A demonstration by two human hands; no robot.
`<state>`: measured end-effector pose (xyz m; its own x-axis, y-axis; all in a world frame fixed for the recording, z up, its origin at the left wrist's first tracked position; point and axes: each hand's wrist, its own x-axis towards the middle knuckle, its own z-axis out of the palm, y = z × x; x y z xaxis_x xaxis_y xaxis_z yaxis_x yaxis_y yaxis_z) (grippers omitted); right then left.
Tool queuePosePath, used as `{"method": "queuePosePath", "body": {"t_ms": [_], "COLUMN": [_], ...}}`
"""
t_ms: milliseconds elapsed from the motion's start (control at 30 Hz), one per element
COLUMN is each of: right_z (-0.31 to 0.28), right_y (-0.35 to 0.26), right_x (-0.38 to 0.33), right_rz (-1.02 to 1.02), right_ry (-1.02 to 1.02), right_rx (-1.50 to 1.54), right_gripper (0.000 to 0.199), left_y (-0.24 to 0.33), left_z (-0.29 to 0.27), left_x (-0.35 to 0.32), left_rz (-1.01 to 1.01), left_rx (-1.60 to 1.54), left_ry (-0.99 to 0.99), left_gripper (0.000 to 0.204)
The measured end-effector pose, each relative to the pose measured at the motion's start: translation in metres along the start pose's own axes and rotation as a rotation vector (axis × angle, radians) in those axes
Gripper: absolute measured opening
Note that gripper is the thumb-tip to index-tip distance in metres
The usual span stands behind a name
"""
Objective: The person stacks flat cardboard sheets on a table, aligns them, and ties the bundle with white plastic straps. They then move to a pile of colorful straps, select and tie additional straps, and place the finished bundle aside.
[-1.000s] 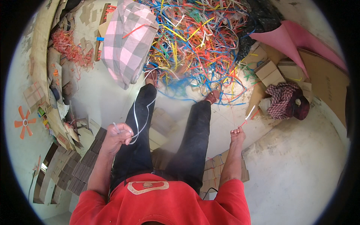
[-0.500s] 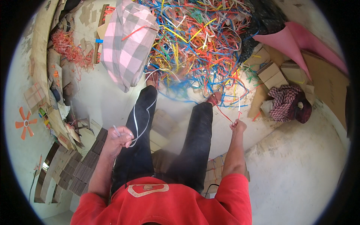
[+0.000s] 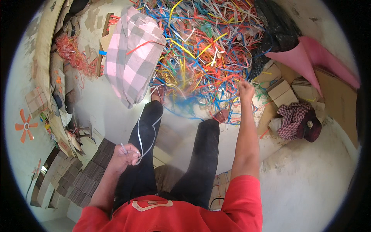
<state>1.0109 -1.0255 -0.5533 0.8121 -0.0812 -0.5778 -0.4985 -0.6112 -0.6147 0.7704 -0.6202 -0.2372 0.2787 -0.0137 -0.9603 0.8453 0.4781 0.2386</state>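
Note:
My left hand [image 3: 126, 156] is closed around a white-grey plastic strap [image 3: 140, 133], held low over my left leg. The strap's loop hangs from the fingers and runs up toward my left foot. My right arm is stretched forward. At its end my right hand [image 3: 245, 92] is closed at the near right edge of a big tangled heap of plastic straps [image 3: 205, 50], red, blue, yellow and white. Whatever its fingers hold, if anything, does not show clearly. Both feet rest at the heap's near edge.
A pink-and-grey checked cloth [image 3: 133, 58] lies left of the heap. Cardboard pieces [image 3: 280, 92], a checked cloth with a dark cap [image 3: 297, 121] and a pink sheet [image 3: 293, 58] lie at the right. Stacked cardboard [image 3: 89, 176] stands at the left, below a red strap pile [image 3: 75, 54].
My right hand has moved forward to the heap's edge; the red and white straps seen at it before no longer show there. My left hand keeps its strap, slightly lower in the picture.

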Motion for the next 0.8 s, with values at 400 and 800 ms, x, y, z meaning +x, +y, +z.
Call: {"method": "queuePosePath", "body": {"t_ms": [400,800], "right_z": [0.101,0.047], "right_y": [-0.086,-0.028], "right_x": [0.096,0.177], "right_rz": [-0.215,-0.534], "right_ry": [0.342,0.358], "right_rx": [-0.341,-0.295], "right_gripper": [0.049,0.034], "left_y": [-0.009,-0.026], "left_z": [-0.011,-0.021], "left_x": [0.021,0.047], "left_rz": [-0.052,-0.131], "left_rx": [-0.045,-0.118], "left_ry": [0.047,0.079], "left_gripper": [0.016,0.016]}}
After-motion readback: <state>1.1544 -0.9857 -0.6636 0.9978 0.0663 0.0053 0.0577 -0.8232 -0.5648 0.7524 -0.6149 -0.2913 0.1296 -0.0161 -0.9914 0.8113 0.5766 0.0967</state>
